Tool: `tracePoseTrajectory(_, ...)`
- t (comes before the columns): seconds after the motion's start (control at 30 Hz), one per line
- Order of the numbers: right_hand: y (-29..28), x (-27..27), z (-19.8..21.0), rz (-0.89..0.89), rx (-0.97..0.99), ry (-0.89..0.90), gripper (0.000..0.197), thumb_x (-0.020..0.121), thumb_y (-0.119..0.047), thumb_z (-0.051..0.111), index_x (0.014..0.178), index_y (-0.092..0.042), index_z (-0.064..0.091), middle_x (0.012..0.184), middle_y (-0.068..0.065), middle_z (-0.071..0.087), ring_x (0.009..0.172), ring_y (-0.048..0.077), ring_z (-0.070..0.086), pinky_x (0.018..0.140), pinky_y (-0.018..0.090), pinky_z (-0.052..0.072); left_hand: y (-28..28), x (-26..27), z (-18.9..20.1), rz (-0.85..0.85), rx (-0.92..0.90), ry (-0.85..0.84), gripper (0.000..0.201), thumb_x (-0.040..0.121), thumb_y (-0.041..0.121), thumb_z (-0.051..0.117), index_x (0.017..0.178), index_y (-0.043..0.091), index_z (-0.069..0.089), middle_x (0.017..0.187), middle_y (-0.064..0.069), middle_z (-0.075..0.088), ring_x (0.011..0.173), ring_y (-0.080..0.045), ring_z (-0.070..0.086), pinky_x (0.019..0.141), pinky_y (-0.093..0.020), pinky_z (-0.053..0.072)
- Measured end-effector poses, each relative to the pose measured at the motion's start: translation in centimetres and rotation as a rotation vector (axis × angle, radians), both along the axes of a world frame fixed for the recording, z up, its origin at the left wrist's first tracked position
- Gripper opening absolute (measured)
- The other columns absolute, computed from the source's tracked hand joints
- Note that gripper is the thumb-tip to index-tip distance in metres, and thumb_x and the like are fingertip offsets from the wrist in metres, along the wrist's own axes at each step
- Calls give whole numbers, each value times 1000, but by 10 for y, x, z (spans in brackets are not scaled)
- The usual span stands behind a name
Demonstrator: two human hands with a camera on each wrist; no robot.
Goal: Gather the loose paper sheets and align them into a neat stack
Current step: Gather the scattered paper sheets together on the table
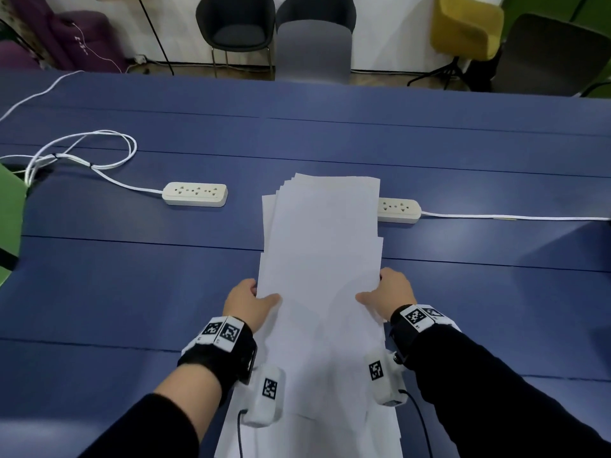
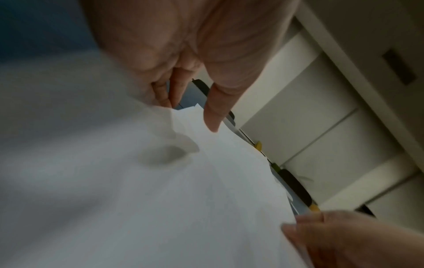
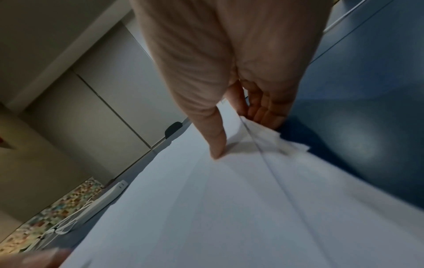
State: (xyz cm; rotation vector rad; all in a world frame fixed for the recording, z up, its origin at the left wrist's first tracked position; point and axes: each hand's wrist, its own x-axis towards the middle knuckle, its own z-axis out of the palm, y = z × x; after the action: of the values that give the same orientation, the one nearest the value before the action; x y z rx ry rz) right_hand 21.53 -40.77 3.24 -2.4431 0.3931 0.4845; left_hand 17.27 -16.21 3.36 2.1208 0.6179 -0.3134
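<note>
Several white paper sheets [image 1: 322,246] lie overlapped in a long, uneven run down the middle of the blue table [image 1: 132,259], their far edges fanned. My left hand [image 1: 253,302] grips the run's left edge, thumb on top and fingers underneath. My right hand [image 1: 388,294] grips the right edge the same way. In the left wrist view the left hand's thumb [image 2: 214,116] presses on the paper sheets [image 2: 160,199], fingers curled below. In the right wrist view the right hand's thumb [image 3: 216,141] lies on the paper sheets [image 3: 229,208], fingers curled under the ragged edge.
A white power strip [image 1: 195,194] with a looped cord [image 1: 82,153] lies left of the sheets. A second power strip [image 1: 399,210] sits partly under their right edge, its cord running right. Chairs [image 1: 238,28] stand beyond the table's far edge.
</note>
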Motion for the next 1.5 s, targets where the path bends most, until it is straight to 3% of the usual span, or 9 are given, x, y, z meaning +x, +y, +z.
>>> tracePoseTrajectory(0.23, 7, 13, 9, -75, -24, 172, 67, 70, -13, 79, 122, 2, 40, 119, 17, 57, 112, 31, 57, 75, 31, 45, -2, 30, 6, -53, -49, 129, 31, 83, 16, 64, 110, 2, 58, 107, -9, 64, 91, -26, 58, 77, -29, 42)
tracePoseTrajectory(0.4, 5, 21, 10, -73, -69, 273, 48, 73, -13, 78, 109, 0, 50, 98, 11, 58, 106, 31, 62, 76, 31, 47, -10, 34, 5, -167, 42, 154, 22, 84, 7, 56, 106, 3, 59, 105, -10, 64, 93, -27, 59, 76, -29, 43)
tracePoseTrajectory(0.53, 10, 21, 2, -25, -89, 267, 52, 70, -17, 79, 115, -2, 58, 112, 12, 67, 104, 30, 65, 80, 29, 51, -18, 32, 7, -176, 98, 137, 20, 85, 7, 53, 104, 7, 48, 110, -9, 54, 94, -26, 55, 76, -29, 42)
tracePoseTrajectory(0.7, 23, 13, 2, 9, -256, 166, 46, 80, -14, 67, 120, -8, 47, 130, 16, 41, 114, 35, 51, 84, 34, 45, -28, 26, 5, -180, 182, 56, 28, 82, 4, 49, 110, 6, 51, 122, -14, 47, 101, -32, 54, 84, -35, 46)
tracePoseTrajectory(0.87, 21, 6, 1, -39, -90, 126, 49, 80, -2, 61, 122, -5, 37, 119, 16, 50, 85, 29, 51, 69, 34, 44, -27, 25, 6, -108, 26, 36, 17, 81, 0, 53, 95, 10, 51, 97, -6, 58, 87, -26, 56, 73, -29, 43)
tracePoseTrajectory(1.0, 10, 3, 1, -113, 78, 140, 72, 72, -5, 76, 127, -2, 31, 115, 17, 57, 94, 30, 56, 75, 34, 48, -24, 18, 3, -65, -47, 49, 29, 79, 0, 60, 105, 9, 51, 96, -3, 55, 88, -24, 53, 74, -28, 40)
tracePoseTrajectory(1.1, 0, 2, -6, -225, 241, 33, 64, 72, -11, 72, 127, -5, 41, 113, 11, 62, 101, 30, 62, 85, 38, 53, -19, 18, 1, 9, -104, 11, 38, 77, 3, 65, 111, 7, 49, 99, -4, 59, 88, -23, 56, 74, -28, 41)
tracePoseTrajectory(1.3, -8, 14, -3, -169, 304, -93, 34, 89, -9, 49, 122, -11, 55, 113, 5, 63, 99, 25, 59, 81, 30, 45, -12, 33, 10, -32, -156, -81, 44, 87, 12, 59, 130, 10, 48, 129, -2, 58, 118, -25, 54, 92, -27, 38)
tracePoseTrajectory(1.5, -4, 25, -5, -44, 213, -60, 54, 96, 2, 32, 149, -9, 24, 147, 15, 41, 132, 32, 41, 99, 25, 33, -19, 38, 8, -86, -185, -76, 55, 97, 13, 43, 149, 11, 24, 151, -3, 36, 143, -22, 30, 112, -29, 24)
